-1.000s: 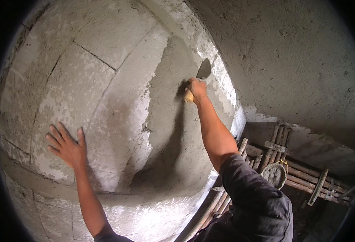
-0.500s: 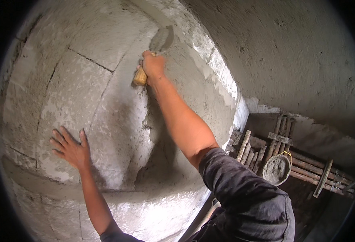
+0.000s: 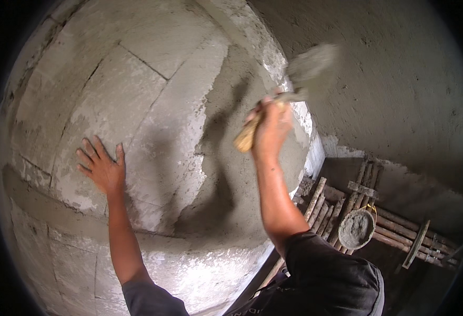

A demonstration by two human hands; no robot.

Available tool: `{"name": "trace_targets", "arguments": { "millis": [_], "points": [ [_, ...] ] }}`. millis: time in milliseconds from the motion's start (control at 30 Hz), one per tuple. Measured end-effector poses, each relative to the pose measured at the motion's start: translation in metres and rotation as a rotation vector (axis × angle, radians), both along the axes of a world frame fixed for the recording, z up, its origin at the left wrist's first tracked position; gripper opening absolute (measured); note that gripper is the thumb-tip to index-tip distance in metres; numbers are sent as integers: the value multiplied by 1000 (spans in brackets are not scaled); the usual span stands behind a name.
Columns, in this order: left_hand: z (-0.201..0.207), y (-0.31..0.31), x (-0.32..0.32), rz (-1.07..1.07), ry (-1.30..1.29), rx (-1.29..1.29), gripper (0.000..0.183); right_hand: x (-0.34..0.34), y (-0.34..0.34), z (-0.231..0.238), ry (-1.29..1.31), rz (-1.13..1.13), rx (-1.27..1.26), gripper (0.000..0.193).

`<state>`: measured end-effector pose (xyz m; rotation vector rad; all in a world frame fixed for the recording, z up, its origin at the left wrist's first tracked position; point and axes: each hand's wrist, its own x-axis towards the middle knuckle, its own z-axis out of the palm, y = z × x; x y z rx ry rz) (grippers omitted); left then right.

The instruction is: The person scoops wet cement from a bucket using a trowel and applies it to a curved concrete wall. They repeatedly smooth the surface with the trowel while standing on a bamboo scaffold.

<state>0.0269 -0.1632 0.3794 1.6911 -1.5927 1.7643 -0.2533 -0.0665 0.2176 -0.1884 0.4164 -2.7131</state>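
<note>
My right hand (image 3: 272,126) grips the wooden handle of a trowel (image 3: 311,64). Motion blurs its blade, which is tilted up and to the right, away from the block wall (image 3: 137,113). Flat against the pale blocks, fingers spread, rests my left hand (image 3: 103,167). Between the two hands runs the ragged edge of a grey mortar layer (image 3: 230,137), which covers the right part of the wall. Shadows of my right arm and the trowel fall across this layer.
At the lower right a round container of mortar (image 3: 356,229) sits beside a row of poles (image 3: 405,231). Short boards cross the poles. A rough grey surface (image 3: 400,79) slopes along the upper right, meeting the wall at a pale strip.
My right hand and the trowel have swung right and slightly down, off the upper wall. A wider stretch of mortar edge now shows. My left hand stays spread on the blocks.
</note>
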Motion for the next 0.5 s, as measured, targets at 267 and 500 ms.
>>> {"name": "trace_targets", "arguments": {
  "millis": [267, 500],
  "points": [
    [5, 1, 3, -102, 23, 32, 74, -73, -55, 37, 149, -772, 530, 33],
    [6, 7, 0, -151, 55, 21, 74, 143, -5, -89, 1263, 565, 795, 40]
  ]
}}
